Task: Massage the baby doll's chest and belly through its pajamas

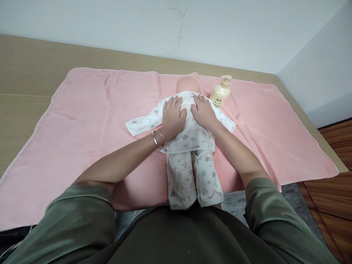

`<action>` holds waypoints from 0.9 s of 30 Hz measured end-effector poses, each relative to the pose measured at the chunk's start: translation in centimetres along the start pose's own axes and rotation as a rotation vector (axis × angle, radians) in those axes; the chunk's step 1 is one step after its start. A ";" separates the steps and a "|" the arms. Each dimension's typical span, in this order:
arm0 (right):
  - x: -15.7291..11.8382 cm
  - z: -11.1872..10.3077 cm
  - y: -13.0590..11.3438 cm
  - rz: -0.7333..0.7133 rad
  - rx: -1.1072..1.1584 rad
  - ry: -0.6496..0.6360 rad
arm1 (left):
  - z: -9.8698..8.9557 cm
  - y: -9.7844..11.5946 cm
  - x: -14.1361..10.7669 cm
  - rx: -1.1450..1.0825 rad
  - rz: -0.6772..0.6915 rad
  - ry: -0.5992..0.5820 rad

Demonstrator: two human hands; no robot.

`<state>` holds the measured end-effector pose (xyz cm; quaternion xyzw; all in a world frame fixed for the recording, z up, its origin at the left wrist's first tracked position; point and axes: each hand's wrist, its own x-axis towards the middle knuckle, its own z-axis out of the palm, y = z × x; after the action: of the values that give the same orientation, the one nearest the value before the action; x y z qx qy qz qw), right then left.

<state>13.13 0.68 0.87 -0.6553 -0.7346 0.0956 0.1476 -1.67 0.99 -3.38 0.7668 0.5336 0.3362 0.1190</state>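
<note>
A baby doll (188,84) in a white patterned top (192,137) and matching trousers (180,179) lies on a pink blanket (90,121), its bald head away from me and no face showing. My left hand (173,115) rests on the left side of the upper back of the top, fingers slightly apart. On the right side my right hand (204,111) lies in the same way, its thumb near the left thumb. Neither hand grips anything. The doll's sleeves spread out to both sides, and its trouser legs reach the table's front edge.
A cream pump bottle (220,92) stands on the blanket just right of the doll's head. The wooden table (33,55) meets a pale wall behind. Brown wooden drawers (335,190) are at the right.
</note>
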 end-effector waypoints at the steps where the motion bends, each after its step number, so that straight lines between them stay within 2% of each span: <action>1: 0.1 0.1 0.0 0.003 -0.009 -0.002 | 0.0 0.1 0.0 -0.002 -0.002 0.004; 4: -0.1 0.0 -0.2 0.000 -0.022 -0.018 | -0.2 0.4 -0.3 0.010 -0.001 -0.016; 9: 0.2 -1.0 0.5 -0.090 -0.006 -0.066 | -0.5 1.3 -1.5 0.024 0.151 -0.079; 11: 0.2 -1.2 0.7 -0.117 -0.017 -0.064 | -0.5 1.2 -1.4 -0.008 0.170 -0.097; 16: -1.7 -1.0 -1.2 -0.171 -0.176 0.029 | -1.3 0.1 1.3 -0.061 0.016 -0.134; 19: -3.3 -1.0 -2.5 -0.232 -0.286 0.030 | -1.9 -0.2 2.4 -0.069 0.005 -0.140; 23: -2.9 -1.3 -2.2 -0.200 -0.213 -0.013 | -1.8 0.7 1.2 0.042 -0.015 -0.136; 27: -0.6 -0.9 -0.4 -0.045 -0.028 -0.021 | -1.2 2.0 -0.7 0.115 0.073 -0.121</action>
<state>13.11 -0.03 1.77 -0.6397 -0.7518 0.0889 0.1330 -1.13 -0.63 -1.72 0.8102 0.5157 0.2623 0.0944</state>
